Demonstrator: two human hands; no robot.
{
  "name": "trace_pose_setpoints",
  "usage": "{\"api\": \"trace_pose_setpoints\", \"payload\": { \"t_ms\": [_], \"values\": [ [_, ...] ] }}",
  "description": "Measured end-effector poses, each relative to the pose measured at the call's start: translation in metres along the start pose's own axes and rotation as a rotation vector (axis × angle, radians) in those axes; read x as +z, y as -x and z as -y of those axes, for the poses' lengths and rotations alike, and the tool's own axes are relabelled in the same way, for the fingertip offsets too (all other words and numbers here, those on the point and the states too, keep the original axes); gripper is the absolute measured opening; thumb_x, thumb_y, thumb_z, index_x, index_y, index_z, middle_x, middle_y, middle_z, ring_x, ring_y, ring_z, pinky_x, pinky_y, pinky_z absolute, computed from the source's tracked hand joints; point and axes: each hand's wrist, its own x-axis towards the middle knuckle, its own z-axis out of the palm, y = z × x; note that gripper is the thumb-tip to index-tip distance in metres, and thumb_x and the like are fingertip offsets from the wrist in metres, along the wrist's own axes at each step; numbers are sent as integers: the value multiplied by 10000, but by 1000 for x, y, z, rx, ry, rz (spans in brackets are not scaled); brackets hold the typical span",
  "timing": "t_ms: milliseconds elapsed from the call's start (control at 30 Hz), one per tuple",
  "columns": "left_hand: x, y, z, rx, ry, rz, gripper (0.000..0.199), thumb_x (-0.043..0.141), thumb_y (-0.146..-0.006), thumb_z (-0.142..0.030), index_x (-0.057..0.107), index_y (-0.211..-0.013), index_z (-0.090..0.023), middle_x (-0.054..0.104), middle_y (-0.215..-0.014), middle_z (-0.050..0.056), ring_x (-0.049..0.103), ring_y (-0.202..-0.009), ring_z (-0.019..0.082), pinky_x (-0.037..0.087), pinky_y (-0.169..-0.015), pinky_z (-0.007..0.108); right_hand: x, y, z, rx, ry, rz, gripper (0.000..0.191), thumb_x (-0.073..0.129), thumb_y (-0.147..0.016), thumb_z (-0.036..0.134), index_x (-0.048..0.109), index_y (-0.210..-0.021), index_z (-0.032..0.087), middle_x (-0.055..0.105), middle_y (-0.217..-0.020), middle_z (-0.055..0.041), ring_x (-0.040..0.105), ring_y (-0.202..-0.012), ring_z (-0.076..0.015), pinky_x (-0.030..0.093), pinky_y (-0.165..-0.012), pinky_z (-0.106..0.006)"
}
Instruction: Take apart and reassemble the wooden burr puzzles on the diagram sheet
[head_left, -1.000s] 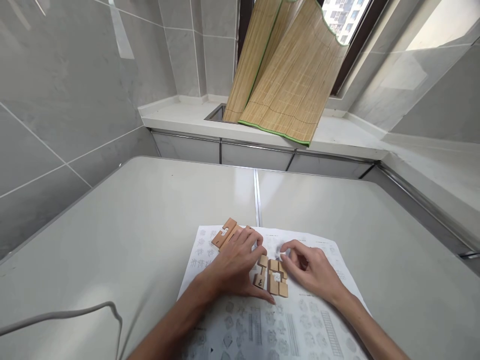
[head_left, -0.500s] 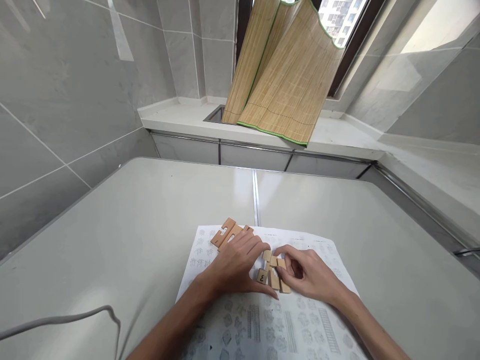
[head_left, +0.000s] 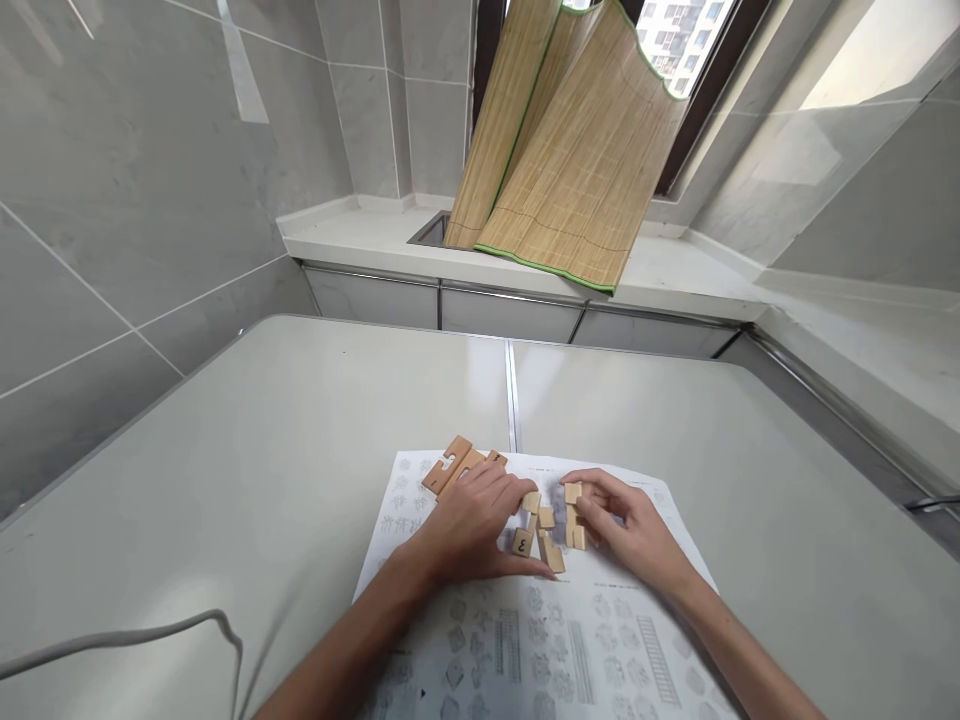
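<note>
Pinched between thumb and fingers of my right hand [head_left: 626, 522] is a notched wooden puzzle piece [head_left: 575, 530], raised on end and apart from the others. My left hand [head_left: 476, 525] spans a small cluster of pale wooden pieces, index finger at the far end and thumb stretched along the near end. In that cluster are a wooden puzzle piece marked 3 [head_left: 522, 542] and a second notched piece [head_left: 552, 553] leaning beside it. Further reddish wooden puzzle pieces [head_left: 448, 466] lie flat just beyond my left hand, which partly covers them.
Under the pieces lies a printed sheet [head_left: 495, 640] with rows of diagrams. It rests on a pale table [head_left: 360, 390] with a metal seam [head_left: 512, 390]. A grey cable [head_left: 150, 635] crosses the near left. A bamboo mat [head_left: 577, 160] hangs over the ledge behind.
My right hand has pulled one notched piece away from the cluster, to the right and farther from me. The piece beside the left thumb now tilts more. My left hand has barely moved.
</note>
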Motion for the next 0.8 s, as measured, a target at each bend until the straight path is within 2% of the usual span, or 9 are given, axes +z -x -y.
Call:
{"api": "trace_pose_setpoints", "payload": {
  "t_ms": [133, 300, 500, 533, 600, 700, 733, 800],
  "values": [
    [0, 1, 1, -14, 2, 9, 626, 731, -787, -752, 581, -1040, -199, 656, -884, 17, 618, -817, 222, 446, -743, 340, 0, 0, -2, 4, -198, 84, 328, 544, -1024, 507, 631, -1172, 228, 559, -680, 34, 525, -585, -156, 391, -568, -283],
    [1, 1, 1, -42, 11, 15, 625, 756, -785, -726, 591, -1057, -188, 657, -892, 27, 618, -820, 227, 428, -731, 330, 1, 0, 1, 1, -398, 187, 310, 581, -1026, 509, 593, -1174, 237, 582, -660, 37, 500, -582, -143, 347, -548, -265],
    [1, -1, 0, -47, 6, -39, 607, 682, -837, -743, 610, -1045, -177, 634, -836, 27, 596, -764, 216, 406, -696, 330, 4, -2, 6, 28, -504, 309, 244, 667, -993, 461, 635, -1074, 233, 635, -723, 10, 501, -572, -123, 371, -536, -247],
    [2, -1, 0, -46, 11, -51, 583, 689, -841, -725, 610, -1026, -177, 629, -825, 24, 591, -754, 211, 406, -693, 329, 5, -2, 5, 22, -507, 313, 234, 696, -974, 447, 654, -1060, 234, 640, -762, 0, 508, -584, -123, 371, -538, -248],
    [3, -2, -2, -29, 22, -83, 550, 708, -840, -691, 611, -1013, -178, 633, -828, 24, 588, -747, 204, 414, -701, 331, 6, -1, 4, 2, -493, 315, 212, 755, -928, 413, 700, -1034, 237, 657, -978, -41, 503, -594, -105, 389, -557, -260],
    [5, -2, -4, 14, 7, -145, 597, 746, -809, -683, 625, -1094, -173, 649, -903, 52, 593, -794, 216, 438, -733, 340, 6, 1, 2, -20, -444, 331, 167, 810, -873, 358, 756, -983, 245, 527, -1376, -73, 459, -566, -51, 434, -610, -296],
    [5, -2, -6, 23, -3, -165, 616, 757, -801, -679, 629, -1129, -174, 646, -921, 60, 591, -807, 220, 442, -735, 341, 6, 2, 2, -19, -435, 342, 149, 819, -861, 339, 766, -965, 247, 496, -1428, -69, 452, -556, -41, 441, -617, -301],
    [6, -2, -9, 30, -15, -191, 591, 771, -802, -642, 638, -1146, -180, 629, -924, 63, 575, -803, 219, 441, -721, 339, 8, 3, 2, -14, -454, 378, 130, 831, -846, 312, 774, -948, 254, 556, -1367, -60, 474, -552, -48, 440, -601, -295]
  ]
}}
